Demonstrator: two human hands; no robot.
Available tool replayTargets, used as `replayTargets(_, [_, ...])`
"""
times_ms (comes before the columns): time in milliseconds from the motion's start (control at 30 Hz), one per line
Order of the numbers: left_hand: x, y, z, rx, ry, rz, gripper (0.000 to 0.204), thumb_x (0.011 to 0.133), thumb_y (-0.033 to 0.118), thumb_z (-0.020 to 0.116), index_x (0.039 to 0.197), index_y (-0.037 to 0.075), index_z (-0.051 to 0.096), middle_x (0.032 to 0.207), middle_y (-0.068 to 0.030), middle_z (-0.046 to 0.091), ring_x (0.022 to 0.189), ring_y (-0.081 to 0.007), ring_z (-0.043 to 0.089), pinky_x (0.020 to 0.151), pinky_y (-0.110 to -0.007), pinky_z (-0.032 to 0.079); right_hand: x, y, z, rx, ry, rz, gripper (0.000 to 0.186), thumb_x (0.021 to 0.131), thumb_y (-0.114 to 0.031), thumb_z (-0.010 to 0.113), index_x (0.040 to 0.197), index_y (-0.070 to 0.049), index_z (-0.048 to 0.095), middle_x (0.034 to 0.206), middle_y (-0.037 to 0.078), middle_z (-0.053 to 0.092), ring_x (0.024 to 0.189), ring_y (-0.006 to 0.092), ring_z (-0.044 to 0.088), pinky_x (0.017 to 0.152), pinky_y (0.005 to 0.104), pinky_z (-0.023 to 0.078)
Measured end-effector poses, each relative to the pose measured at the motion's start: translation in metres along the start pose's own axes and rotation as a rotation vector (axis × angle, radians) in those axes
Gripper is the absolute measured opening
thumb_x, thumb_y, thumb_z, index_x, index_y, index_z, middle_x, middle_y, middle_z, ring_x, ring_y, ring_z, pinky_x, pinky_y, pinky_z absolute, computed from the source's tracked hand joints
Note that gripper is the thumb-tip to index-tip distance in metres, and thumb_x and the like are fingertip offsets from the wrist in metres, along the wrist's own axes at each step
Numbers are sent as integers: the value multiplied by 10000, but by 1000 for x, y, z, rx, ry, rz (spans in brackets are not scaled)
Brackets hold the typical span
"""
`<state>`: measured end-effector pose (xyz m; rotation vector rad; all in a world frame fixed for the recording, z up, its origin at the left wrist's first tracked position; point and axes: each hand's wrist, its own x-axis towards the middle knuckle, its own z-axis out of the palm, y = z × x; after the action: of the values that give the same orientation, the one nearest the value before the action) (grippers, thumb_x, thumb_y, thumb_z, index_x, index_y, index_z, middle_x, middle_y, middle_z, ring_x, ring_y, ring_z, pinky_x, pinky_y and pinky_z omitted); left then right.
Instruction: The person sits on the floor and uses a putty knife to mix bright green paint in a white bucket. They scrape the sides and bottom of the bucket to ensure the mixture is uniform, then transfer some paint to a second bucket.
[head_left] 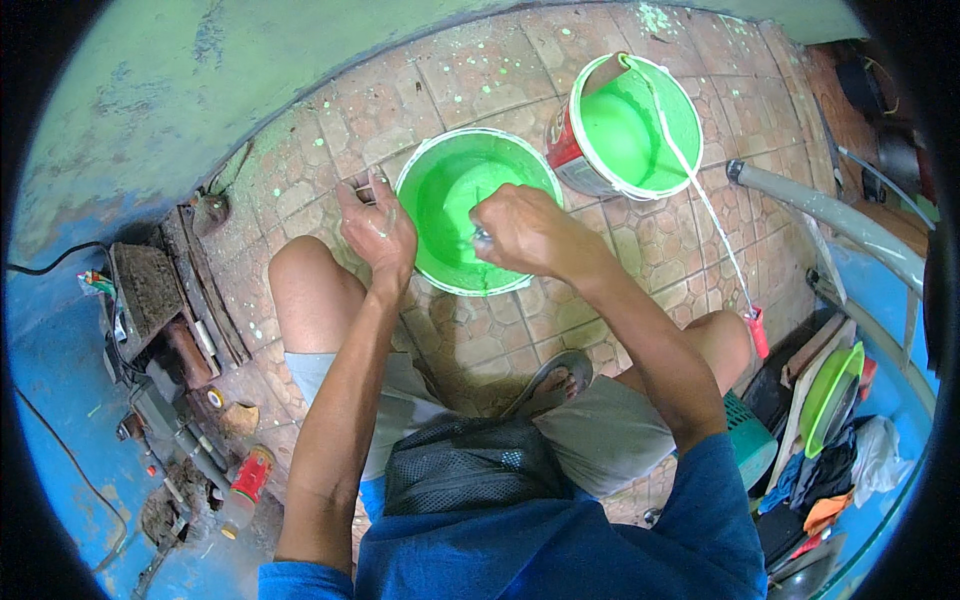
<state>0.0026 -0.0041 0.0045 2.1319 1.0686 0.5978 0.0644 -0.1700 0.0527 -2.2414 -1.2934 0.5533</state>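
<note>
Via head cam I see the paint bucket [475,145] on the tiled floor [470,85], set in front of the knees, green paint inside. R hand [535,228] is clenched over it, around a small blurred item [482,238]; can't ID it. L hand [382,232] is at the bucket's L rim, fingers part-curled; can't tell if it grips.

In the way: 2nd bucket [580,165], also w/ green paint, just beyond on the R; a paint roller [758,335] lies across it, red handle nr the R knee. Grey metal frame [835,210] farther R, basin [822,400] + cloths [825,465] below. Bottle [250,478] & clutter far L.
</note>
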Motion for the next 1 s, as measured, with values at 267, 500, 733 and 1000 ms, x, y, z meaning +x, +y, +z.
replayTargets(267, [-2, 1, -1, 5, 5, 8, 231, 894, 230, 555, 902, 0, 532, 720, -178, 630, 673, -359, 612, 645, -459, 451, 13, -2, 15, 32, 83, 193, 230, 716, -188, 639, 704, 40, 616, 720, 249, 614, 725, 414, 617, 678, 478, 496])
replayTargets(500, [-2, -2, -1, -38, 5, 38, 223, 892, 222, 554, 902, 1, 532, 730, -183, 631, 686, -358, 614, 654, -457, 450, 21, -5, 26, 135, 97, 352, 252, 728, -195, 633, 700, 55, 615, 685, 263, 601, 701, 429, 609, 658, 480, 492])
replayTargets(733, [-1, 0, 0, 24, -7, 7, 252, 894, 255, 548, 905, 4, 533, 749, -191, 633, 708, -375, 610, 670, -473, 443, 26, -7, 28, 230, 167, 423, 282, 730, -216, 652, 694, 62, 616, 691, 278, 600, 697, 428, 612, 657, 475, 495])
replayTargets(1000, [-1, 3, -3, 31, -20, -39, 241, 889, 246, 555, 906, 7, 534, 740, -191, 632, 704, -381, 608, 665, -476, 442, 21, 3, 19, 89, 263, 488, 289, 731, -224, 656, 705, 62, 627, 681, 274, 598, 691, 418, 619, 665, 464, 498])
